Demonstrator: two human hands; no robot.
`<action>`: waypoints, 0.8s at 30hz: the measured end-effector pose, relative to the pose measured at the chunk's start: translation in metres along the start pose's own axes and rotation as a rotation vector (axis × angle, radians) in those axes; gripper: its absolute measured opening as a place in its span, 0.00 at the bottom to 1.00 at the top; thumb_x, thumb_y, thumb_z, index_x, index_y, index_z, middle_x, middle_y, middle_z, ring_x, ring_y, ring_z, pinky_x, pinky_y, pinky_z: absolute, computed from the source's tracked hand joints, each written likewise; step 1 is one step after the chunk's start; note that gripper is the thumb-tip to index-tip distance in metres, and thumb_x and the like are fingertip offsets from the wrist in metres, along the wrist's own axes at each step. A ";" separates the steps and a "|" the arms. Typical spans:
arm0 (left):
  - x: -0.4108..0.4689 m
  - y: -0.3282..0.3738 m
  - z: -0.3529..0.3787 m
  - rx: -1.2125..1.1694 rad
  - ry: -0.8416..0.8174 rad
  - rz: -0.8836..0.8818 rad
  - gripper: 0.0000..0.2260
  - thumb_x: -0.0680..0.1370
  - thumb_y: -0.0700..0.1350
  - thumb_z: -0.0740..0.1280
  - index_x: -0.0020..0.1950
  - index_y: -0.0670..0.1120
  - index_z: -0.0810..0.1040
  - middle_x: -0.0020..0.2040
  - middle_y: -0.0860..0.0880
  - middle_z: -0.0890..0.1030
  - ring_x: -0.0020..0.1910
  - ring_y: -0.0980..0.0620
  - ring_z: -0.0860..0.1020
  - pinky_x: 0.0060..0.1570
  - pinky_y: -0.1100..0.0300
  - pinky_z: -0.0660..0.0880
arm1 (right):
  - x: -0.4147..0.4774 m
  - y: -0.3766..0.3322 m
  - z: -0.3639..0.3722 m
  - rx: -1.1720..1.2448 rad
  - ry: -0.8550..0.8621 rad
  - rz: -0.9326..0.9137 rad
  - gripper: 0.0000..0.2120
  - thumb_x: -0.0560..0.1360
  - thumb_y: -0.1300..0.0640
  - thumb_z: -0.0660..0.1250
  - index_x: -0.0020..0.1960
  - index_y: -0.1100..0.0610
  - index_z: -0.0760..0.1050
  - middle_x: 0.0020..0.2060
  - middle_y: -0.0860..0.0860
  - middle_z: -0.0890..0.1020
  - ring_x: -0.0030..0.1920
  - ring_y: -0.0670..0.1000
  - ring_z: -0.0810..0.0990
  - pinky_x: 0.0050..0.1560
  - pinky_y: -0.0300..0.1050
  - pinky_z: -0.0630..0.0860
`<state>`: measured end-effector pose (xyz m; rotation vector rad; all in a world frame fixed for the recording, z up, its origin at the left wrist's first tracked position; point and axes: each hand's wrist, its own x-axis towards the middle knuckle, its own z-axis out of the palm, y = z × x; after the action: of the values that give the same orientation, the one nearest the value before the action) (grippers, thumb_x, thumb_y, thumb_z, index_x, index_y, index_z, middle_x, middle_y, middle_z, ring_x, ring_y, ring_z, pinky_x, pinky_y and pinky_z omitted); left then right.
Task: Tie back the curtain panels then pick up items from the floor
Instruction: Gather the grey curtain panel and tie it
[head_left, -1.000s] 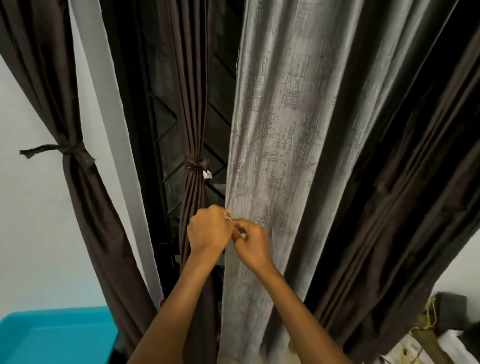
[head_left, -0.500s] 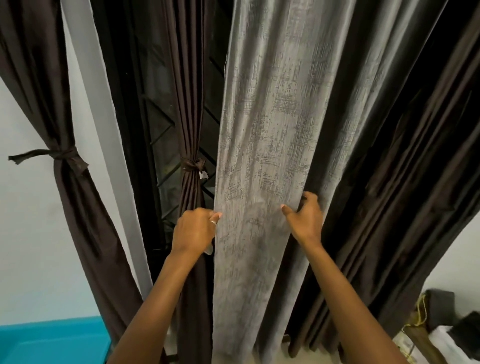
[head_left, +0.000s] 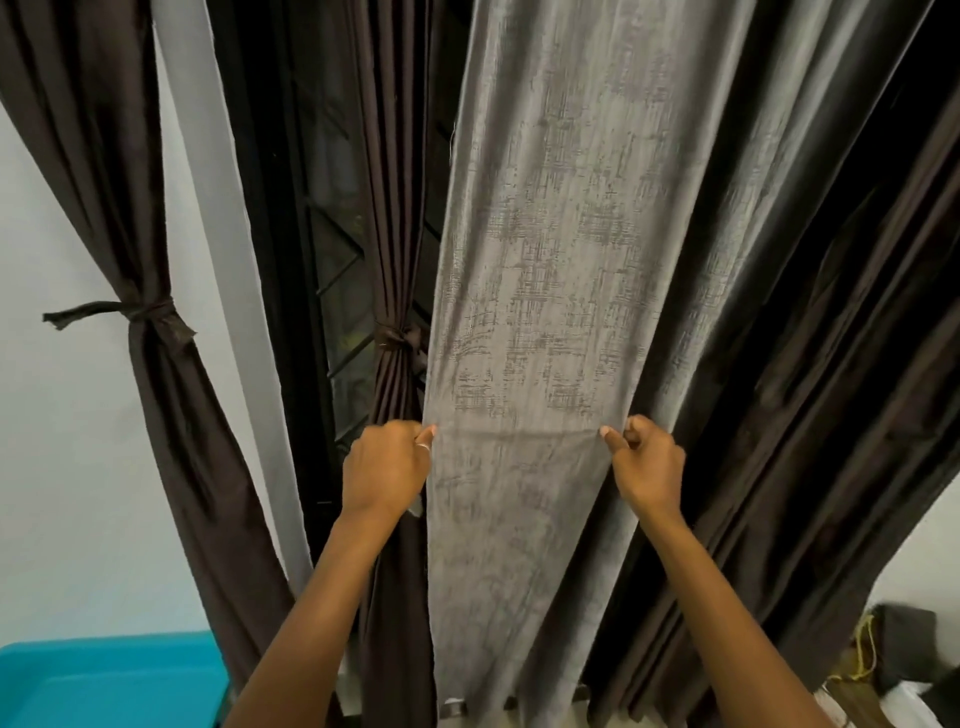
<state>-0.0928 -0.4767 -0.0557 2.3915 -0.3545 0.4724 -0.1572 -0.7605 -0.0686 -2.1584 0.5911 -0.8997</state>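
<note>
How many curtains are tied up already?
2. The left dark curtain is tied at the far left against the wall; the middle dark curtain is tied just left of the grey panel. Others may be hidden off-frame.

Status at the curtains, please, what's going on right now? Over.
Left hand pinches left edge of grey panel, right hand pinches a fold further right. Panel stretched flat between them, untied. Neighbouring brown panel tied. Nothing blocking.

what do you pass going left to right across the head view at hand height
tied brown curtain → white strip → dark window grille → left hand → grey curtain panel → right hand → loose brown curtain
</note>
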 end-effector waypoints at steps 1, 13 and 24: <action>-0.001 0.002 0.002 -0.005 0.006 -0.003 0.24 0.82 0.52 0.64 0.31 0.39 0.72 0.28 0.44 0.77 0.27 0.45 0.76 0.32 0.49 0.77 | -0.005 -0.002 0.001 0.009 0.006 -0.008 0.23 0.79 0.55 0.72 0.33 0.56 0.62 0.26 0.51 0.69 0.29 0.51 0.69 0.36 0.52 0.75; -0.021 0.058 0.037 -0.069 -0.103 0.077 0.23 0.82 0.54 0.62 0.28 0.49 0.65 0.29 0.49 0.74 0.36 0.41 0.80 0.33 0.53 0.72 | -0.070 -0.054 0.052 0.155 -0.093 -0.191 0.19 0.80 0.56 0.69 0.34 0.49 0.66 0.30 0.50 0.75 0.31 0.52 0.76 0.31 0.47 0.70; -0.021 0.055 0.036 -0.104 -0.178 0.093 0.19 0.82 0.50 0.61 0.30 0.53 0.70 0.31 0.51 0.78 0.34 0.48 0.79 0.33 0.55 0.72 | -0.080 -0.054 0.059 0.187 -0.116 -0.223 0.15 0.80 0.62 0.67 0.36 0.55 0.72 0.33 0.48 0.77 0.35 0.48 0.78 0.32 0.45 0.72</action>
<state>-0.1230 -0.5388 -0.0593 2.3284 -0.5583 0.2752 -0.1576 -0.6493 -0.0908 -2.1153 0.2020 -0.9009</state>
